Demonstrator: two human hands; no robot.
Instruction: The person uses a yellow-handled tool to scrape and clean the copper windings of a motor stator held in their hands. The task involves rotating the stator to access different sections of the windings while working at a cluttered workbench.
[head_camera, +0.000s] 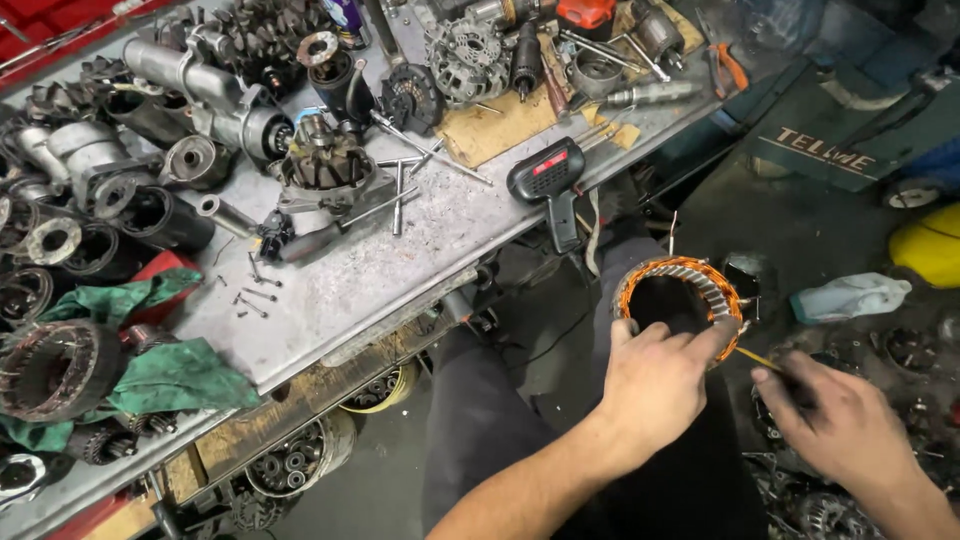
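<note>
Cluttered with motor housings, rotors and loose bolts, the grey metal surface (400, 250) runs along my left side, with a black and red power tool (548, 178) lying near its edge and a green rag (160, 375) bunched among the parts at the near end. I sit beside it with my knees over a dark, oily floor (800, 230), where a crumpled pale cloth (850, 297) and a yellow container (930, 245) lie off to the right.

My left hand (655, 385) is clamped on the copper-wound ring (680, 290), thumb and fingers pinching its near rim so it stands on edge over my lap, open side turned toward me. Held like that, I judge, the windings and their loose wire ends face my other hand. The ring sits in the air between my knees and the floor, well away from the surface.

My right hand (840, 420) is closed on a thin yellowish stick-like tool (760, 357), its tip reaching toward the ring's right edge just beside my left fingers. Whether the tip touches the wire I cannot tell. The two hands are close but apart.
</note>
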